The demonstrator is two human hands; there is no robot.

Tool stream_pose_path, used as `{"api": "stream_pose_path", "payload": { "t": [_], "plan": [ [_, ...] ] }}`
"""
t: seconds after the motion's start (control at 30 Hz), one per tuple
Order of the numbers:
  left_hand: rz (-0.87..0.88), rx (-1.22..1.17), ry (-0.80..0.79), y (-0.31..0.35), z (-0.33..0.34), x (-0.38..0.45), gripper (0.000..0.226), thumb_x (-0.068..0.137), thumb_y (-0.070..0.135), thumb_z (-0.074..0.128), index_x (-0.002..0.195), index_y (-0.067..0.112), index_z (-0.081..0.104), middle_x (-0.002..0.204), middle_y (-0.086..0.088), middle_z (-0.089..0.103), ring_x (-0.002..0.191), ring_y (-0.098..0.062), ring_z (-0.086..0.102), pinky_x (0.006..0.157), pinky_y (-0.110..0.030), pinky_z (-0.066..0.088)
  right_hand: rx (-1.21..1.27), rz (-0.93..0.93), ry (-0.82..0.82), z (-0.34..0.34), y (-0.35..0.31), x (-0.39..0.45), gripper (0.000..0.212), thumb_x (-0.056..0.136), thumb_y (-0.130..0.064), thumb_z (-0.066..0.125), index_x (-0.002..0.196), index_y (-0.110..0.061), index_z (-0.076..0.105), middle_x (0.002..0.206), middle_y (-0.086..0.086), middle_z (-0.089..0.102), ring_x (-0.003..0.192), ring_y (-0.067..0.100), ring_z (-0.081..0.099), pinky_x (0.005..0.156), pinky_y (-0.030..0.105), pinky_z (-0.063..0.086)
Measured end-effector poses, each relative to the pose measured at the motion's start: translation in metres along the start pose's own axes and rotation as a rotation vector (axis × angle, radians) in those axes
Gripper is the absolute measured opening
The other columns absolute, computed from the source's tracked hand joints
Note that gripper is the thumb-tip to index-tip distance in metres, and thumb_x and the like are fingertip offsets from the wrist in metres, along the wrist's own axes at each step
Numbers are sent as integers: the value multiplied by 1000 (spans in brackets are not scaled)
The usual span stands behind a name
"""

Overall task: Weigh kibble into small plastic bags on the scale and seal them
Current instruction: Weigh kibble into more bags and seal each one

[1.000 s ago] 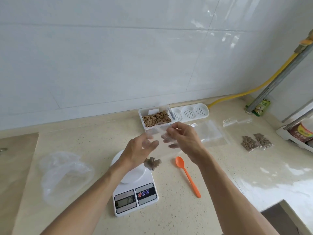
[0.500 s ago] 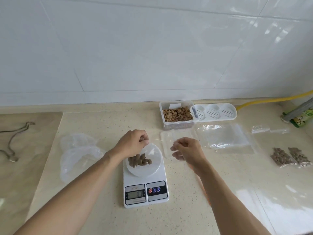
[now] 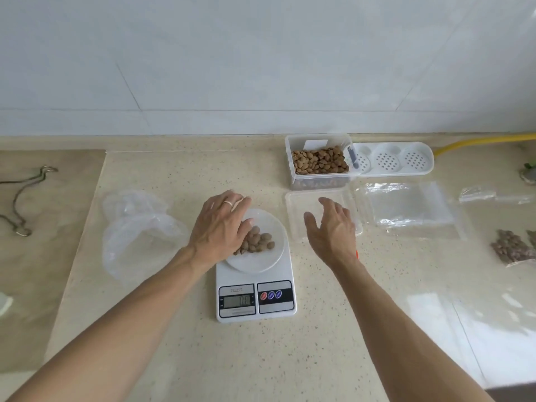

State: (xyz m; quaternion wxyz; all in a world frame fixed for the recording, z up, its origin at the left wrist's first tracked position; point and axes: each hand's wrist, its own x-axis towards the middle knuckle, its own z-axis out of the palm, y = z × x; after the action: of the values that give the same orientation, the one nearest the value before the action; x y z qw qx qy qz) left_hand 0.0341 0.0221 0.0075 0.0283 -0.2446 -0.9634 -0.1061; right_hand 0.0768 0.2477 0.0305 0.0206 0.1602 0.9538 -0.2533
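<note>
Half a second ago the left hand [image 3: 223,227] was curled over the far left edge of the scale [image 3: 255,285] and the right hand [image 3: 330,227] was loosely bent just right of it; now both have flattened out. The left hand lies with fingers straight across the left part of the white scale plate [image 3: 261,259], holding nothing, its fingertips at the left edge of the kibble [image 3: 259,243]. That kibble, seemingly in a clear bag too faint to make out, sits at the plate's middle, just right of and partly under the left hand. The right hand hovers released, fingers spread, over the near edge of the clear lid [image 3: 293,216] at centre right, apart from the kibble. The tub [image 3: 319,163] of kibble stands beyond the lid, at upper centre right, with empty bags [image 3: 406,210] to its lower right on the desk [image 3: 174,343].
</note>
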Motion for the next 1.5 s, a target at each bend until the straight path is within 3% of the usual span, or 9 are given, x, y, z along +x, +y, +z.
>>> {"api": "stream_pose_path", "payload": {
  "t": [0.1, 0.23, 0.4, 0.57, 0.83, 1.07, 1.17, 1.33, 1.5],
  "plan": [
    [-33, 76, -53, -7, 0, -25, 54, 99, 42, 31, 137, 8, 48, 138, -14, 52, 137, -32, 37, 111, -52, 33, -181, -193, -24, 4, -17, -4, 57, 103, -45, 30, 152, -15, 29, 161, 8, 25, 152, 24, 11, 121, 44, 12],
    [-67, 117, -129, -15, 8, -56, 70, 99, 54, 14, 147, 9, 36, 152, -13, 37, 147, -32, 19, 117, -54, 15, -308, -323, -65, 10, -36, -10, 63, 103, -51, 14, 157, -20, 12, 166, 3, 3, 152, 21, -11, 121, 44, -7],
    [-92, 115, -131, -18, 15, -78, 72, 99, 58, 8, 153, 13, 21, 158, -11, 26, 149, -31, 8, 118, -51, 2, -362, -355, -83, 18, -45, -16, 67, 99, -54, 7, 157, -21, 8, 166, 2, -2, 151, 20, -14, 120, 44, -11],
    [-101, 114, -122, -20, 16, -83, 76, 97, 61, 3, 153, 13, 19, 159, -9, 20, 149, -30, 4, 118, -52, 0, -372, -336, -98, 22, -46, -21, 76, 92, -58, -3, 157, -21, 7, 166, 1, -3, 151, 20, -16, 118, 43, -13],
    [-74, 102, -107, -20, 15, -75, 75, 97, 60, 3, 152, 12, 18, 159, -11, 19, 149, -31, 5, 118, -53, 3, -377, -308, -105, 18, -48, -20, 67, 100, -55, 7, 157, -20, 7, 166, 2, -2, 151, 20, -15, 120, 45, -11],
    [-30, 54, -95, -5, 5, -43, 76, 97, 60, 6, 151, 10, 25, 160, -10, 20, 149, -29, 4, 119, -54, 6, -228, -194, -64, 0, -32, -17, 61, 104, -48, 20, 157, -19, 11, 166, 2, 3, 152, 20, -8, 121, 43, -6],
    [8, 34, -88, 7, 1, -20, 71, 98, 56, 15, 150, 9, 29, 157, -11, 27, 148, -31, 12, 117, -56, 12, -39, -32, 38, -14, -13, -17, 57, 104, -42, 32, 153, -15, 24, 162, 9, 23, 151, 25, 13, 121, 47, 14],
    [83, -43, -140, 33, 5, 25, 64, 99, 49, 22, 150, 11, 28, 156, -7, 30, 148, -27, 16, 119, -52, 8, 223, 235, 73, -30, 25, -23, 50, 99, -28, 53, 144, -11, 40, 139, 17, 54, 123, 32, 53, 103, 47, 44],
    [103, -121, -226, 66, 13, 69, 46, 100, 36, 35, 140, 14, 39, 143, -10, 46, 132, -26, 41, 114, -46, 25, 501, 446, 23, -24, 37, -32, 43, 97, -27, 55, 137, -14, 49, 120, 7, 65, 101, 20, 61, 86, 34, 50]
  ]
}}
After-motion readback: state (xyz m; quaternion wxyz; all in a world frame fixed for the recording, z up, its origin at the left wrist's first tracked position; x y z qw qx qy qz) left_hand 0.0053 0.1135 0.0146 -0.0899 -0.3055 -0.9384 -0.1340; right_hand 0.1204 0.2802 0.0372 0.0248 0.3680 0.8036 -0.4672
